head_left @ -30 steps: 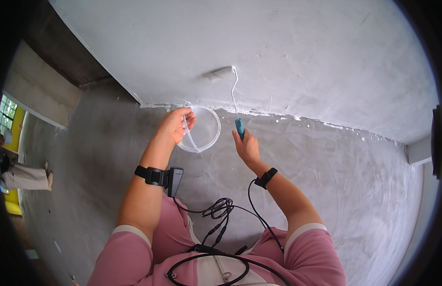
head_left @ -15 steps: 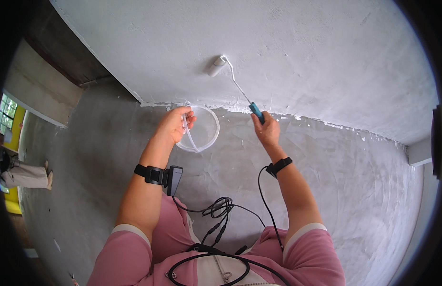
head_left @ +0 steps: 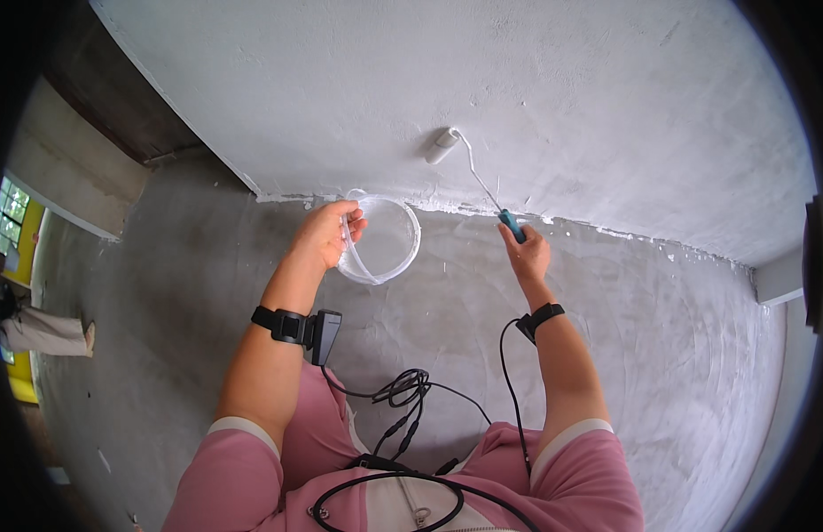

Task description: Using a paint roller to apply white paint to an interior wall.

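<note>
My right hand is closed round the teal handle of a small paint roller. The white roller sleeve rests on the grey-white wall, a little above the foot of the wall. In my left hand is the handle of a clear plastic bucket, which hangs near the wall's base. Its round rim faces up, and the inside looks pale; how much it holds I cannot tell. Fingers of the left hand are curled at the bucket's left side.
White splatters run along the seam between wall and grey concrete floor. A coiled black cable hangs before my lap and links to straps on both forearms. At the far left a person's legs stand near a yellow-framed window.
The roller has moved right and slightly down along the wall, with my right hand following. The bucket has shifted and tilted slightly to the right; my left hand has barely moved.
</note>
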`<state>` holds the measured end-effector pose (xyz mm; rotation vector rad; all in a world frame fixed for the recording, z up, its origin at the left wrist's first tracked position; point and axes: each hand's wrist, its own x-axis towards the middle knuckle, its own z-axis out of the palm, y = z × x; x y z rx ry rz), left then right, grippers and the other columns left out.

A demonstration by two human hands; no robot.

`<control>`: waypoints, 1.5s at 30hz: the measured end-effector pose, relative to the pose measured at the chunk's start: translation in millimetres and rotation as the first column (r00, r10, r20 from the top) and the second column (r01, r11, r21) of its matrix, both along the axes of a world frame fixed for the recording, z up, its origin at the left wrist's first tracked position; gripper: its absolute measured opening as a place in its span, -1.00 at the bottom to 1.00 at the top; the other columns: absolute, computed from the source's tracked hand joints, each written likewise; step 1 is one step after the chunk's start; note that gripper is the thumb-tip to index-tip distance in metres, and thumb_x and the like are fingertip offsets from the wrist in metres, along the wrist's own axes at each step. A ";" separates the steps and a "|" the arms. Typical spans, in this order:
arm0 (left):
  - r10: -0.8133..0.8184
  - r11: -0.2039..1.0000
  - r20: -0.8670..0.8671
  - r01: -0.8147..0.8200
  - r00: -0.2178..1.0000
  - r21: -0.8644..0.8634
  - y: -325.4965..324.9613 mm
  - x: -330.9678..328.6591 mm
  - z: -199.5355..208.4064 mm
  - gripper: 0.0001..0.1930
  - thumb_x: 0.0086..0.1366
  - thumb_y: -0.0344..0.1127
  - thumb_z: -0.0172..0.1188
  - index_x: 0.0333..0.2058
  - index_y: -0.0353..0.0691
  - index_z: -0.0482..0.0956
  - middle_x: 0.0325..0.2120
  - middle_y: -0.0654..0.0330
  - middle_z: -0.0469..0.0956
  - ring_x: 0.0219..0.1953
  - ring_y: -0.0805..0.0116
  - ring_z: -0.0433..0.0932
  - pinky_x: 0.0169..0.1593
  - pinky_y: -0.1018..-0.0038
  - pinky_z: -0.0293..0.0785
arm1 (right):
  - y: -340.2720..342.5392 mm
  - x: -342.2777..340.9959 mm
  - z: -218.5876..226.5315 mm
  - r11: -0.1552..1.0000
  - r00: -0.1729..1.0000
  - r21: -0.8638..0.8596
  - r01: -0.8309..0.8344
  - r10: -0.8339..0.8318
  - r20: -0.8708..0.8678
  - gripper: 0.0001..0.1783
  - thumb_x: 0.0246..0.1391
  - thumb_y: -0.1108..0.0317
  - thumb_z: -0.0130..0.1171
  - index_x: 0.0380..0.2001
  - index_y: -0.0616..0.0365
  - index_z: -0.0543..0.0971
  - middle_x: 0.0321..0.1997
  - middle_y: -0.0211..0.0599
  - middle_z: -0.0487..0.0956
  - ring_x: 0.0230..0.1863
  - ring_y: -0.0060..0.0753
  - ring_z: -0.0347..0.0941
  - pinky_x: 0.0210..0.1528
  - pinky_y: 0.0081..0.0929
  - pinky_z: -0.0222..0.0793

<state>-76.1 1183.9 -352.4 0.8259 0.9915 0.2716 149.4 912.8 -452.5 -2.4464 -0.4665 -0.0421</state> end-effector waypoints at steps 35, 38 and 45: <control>-0.077 0.997 0.026 0.077 0.997 0.002 -13.3 12.2 -0.2 -0.87 0.18 -0.37 0.21 -0.33 -0.24 0.47 -0.42 0.19 0.49 -0.35 0.33 0.52 -0.30 0.48 0.44 | -23.9 9.3 -10.8 0.993 0.997 0.114 0.030 -0.022 -0.070 -0.33 -0.02 -0.25 0.16 -0.65 0.28 0.49 -0.74 -0.17 0.38 -0.66 -0.22 0.27 -0.51 -0.31 0.21; -0.068 0.998 -0.009 0.068 0.998 0.015 -16.9 15.0 -1.8 -0.87 0.19 -0.37 0.20 -0.33 -0.25 0.47 -0.42 0.19 0.49 -0.35 0.33 0.52 -0.30 0.48 0.44 | -17.4 17.1 -9.6 0.955 0.986 0.283 0.086 -0.040 -0.165 -0.28 -0.03 -0.29 0.15 -0.67 0.29 0.49 -0.76 -0.20 0.35 -0.66 -0.24 0.15 -0.51 -0.29 0.18; -0.056 0.998 -0.014 0.056 0.998 0.037 -13.2 10.8 -3.2 -0.85 0.17 -0.36 0.21 -0.30 -0.25 0.48 -0.40 0.18 0.51 -0.36 0.33 0.54 -0.32 0.47 0.44 | 12.8 4.8 6.2 0.825 0.939 0.539 0.171 0.030 -0.344 -0.35 0.03 -0.18 0.21 -0.68 0.28 0.43 -0.72 -0.52 0.26 -0.60 -0.64 0.10 -0.56 -0.51 0.05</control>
